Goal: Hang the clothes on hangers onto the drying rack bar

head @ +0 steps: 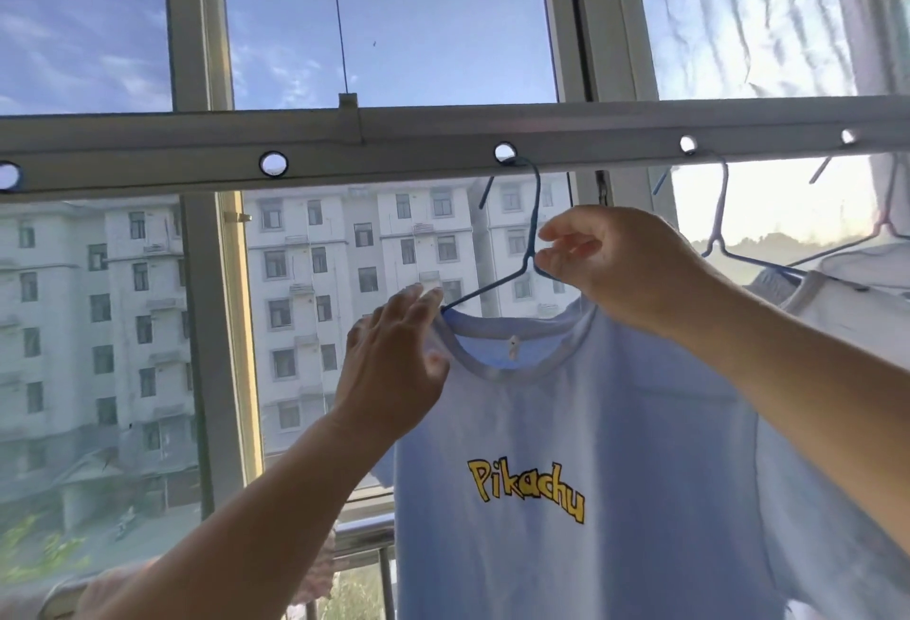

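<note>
The blue hanger, its right arm hidden behind the right hand, hooks a hole in the rack bar, stem vertical. Right fingers pinch its neck; left hand, fingers straight, touches the hanging T-shirt collar.

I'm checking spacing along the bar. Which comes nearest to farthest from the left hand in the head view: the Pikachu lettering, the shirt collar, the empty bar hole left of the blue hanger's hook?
1. shirt collar, right at the left hand, touching its fingers.
2. empty bar hole, above and to the left on the drying rack bar.
3. Pikachu lettering, lower right on the shirt's chest.
</note>
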Demonstrator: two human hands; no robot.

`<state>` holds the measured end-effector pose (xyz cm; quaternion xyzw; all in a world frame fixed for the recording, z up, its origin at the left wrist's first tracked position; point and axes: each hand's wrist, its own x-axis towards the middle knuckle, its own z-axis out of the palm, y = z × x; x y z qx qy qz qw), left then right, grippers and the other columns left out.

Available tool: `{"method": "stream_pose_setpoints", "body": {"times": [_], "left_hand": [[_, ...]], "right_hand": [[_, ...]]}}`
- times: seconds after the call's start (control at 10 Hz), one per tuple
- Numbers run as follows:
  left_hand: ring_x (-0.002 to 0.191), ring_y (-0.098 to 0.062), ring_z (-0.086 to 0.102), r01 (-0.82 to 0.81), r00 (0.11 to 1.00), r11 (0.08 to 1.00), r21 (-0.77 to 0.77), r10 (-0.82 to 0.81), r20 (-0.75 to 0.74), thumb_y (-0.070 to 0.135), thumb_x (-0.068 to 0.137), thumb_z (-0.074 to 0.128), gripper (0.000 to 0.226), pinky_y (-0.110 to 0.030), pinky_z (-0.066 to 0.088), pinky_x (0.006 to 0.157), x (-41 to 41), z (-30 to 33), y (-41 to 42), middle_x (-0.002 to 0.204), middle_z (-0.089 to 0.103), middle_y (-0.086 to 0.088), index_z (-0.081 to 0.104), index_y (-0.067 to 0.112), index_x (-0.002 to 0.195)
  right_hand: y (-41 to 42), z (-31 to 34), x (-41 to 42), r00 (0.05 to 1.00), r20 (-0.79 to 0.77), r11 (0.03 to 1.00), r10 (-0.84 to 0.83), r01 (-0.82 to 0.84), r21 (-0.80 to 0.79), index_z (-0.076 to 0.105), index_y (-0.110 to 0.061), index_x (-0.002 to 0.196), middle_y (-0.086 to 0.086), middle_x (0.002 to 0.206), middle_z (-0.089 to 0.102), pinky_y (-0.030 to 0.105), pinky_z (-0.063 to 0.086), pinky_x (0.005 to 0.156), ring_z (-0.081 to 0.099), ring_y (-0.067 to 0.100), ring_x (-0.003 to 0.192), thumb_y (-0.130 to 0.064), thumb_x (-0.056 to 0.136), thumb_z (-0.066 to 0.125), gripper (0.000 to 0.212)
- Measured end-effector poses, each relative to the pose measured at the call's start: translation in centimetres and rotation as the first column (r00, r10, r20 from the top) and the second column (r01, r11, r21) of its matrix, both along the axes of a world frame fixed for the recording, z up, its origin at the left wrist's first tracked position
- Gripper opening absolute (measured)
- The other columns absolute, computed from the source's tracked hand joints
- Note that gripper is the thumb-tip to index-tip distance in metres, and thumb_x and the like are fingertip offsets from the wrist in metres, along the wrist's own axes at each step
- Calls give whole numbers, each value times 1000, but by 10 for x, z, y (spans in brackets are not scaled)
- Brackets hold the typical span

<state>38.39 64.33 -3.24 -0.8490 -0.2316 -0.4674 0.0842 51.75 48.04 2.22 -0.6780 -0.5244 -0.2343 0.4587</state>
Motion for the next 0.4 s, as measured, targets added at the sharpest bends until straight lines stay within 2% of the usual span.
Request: {"method": "stream_pose_setpoints", "body": {"times": [0.1,0.3,0.4], "left_hand": [[137,-20,28,3,1000,1000,0,-3,1,17,83,55,64,-35,20,111,-10,-4,0,150,29,1,29,22,142],[136,-21,30,24,1000,1000,5,-24,-2,20,83,56,62,-35,21,112,-31,-11,-3,149,30,0,32,22,141],[134,-19,33,65,994,998,1,-64,85,20,84,59,59,-36,27,109,-48,-10,-11,149,30,1,37,23,138]], "right_hand": [[-8,-2,-11,999,39,1000,-21,21,6,62,-30,108,-14,98,60,34,46,90,58,11,98,-40,85,60,26],[-24,-12,-24,999,39,999,-7,6,42,63,-30,106,-18,87,57,25,38,79,56,8,95,-38,85,60,22],[-35,-18,-29,999,29,998,-27,25,65,61,-31,110,-14,97,61,25,38,78,58,8,96,-38,85,61,26]]}}
